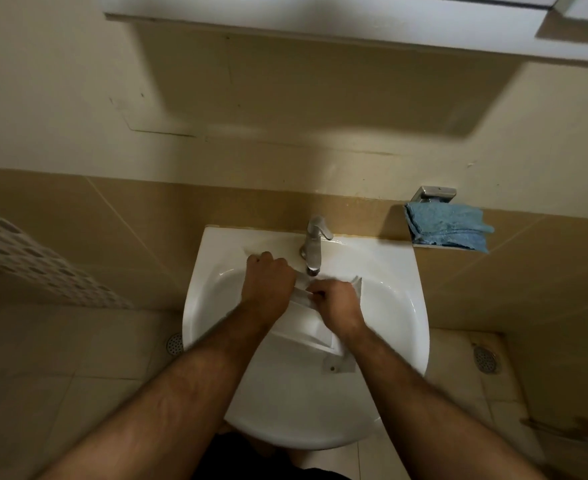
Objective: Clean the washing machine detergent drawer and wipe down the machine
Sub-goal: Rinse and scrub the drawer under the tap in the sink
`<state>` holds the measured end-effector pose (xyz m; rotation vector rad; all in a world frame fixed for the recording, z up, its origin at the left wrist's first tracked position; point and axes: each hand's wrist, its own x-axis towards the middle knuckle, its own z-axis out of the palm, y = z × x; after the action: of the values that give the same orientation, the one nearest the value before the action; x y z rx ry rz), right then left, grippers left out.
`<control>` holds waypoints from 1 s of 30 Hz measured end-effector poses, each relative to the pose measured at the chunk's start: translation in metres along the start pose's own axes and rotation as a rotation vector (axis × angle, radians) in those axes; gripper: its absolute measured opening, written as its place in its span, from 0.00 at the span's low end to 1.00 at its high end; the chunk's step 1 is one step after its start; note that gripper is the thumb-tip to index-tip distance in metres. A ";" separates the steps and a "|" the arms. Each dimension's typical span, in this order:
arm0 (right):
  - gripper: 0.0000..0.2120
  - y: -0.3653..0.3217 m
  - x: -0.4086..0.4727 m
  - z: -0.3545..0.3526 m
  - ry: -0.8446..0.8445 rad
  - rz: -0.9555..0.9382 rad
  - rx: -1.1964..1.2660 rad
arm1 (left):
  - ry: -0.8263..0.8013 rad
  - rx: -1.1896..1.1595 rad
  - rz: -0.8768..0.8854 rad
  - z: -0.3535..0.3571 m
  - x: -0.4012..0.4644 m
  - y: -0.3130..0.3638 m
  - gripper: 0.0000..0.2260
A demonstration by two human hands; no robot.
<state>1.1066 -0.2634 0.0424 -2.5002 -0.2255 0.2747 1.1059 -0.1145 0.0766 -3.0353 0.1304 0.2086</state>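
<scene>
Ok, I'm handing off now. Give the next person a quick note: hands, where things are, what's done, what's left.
Left hand: grips the far end of the detergent drawer, held in the sink under the faucet.
Right hand: fingers curled on the drawer's upper edge.
Blue cloth: on the wall holder right of the sink.
Done: drawer is out at the sink.
Left: finish cleaning it, wipe the machine, which is out of view.

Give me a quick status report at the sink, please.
Both hands, left hand and right hand, grip the white plastic detergent drawer under the chrome tap. Nothing in the way.
</scene>
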 end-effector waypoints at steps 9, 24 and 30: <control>0.16 0.018 -0.011 -0.005 0.178 0.239 0.144 | -0.060 0.104 0.015 -0.014 0.018 0.022 0.07; 0.14 0.005 -0.004 0.012 -0.152 -0.108 -0.606 | 0.150 -0.312 -0.052 0.060 -0.023 -0.011 0.03; 0.14 0.023 -0.006 -0.005 -0.140 -0.022 -0.793 | 0.196 -0.552 0.078 0.070 -0.005 0.012 0.03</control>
<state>1.1040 -0.2860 0.0340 -3.2574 -0.4976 0.4123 1.0908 -0.1194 0.0068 -3.6001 0.2417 -0.0635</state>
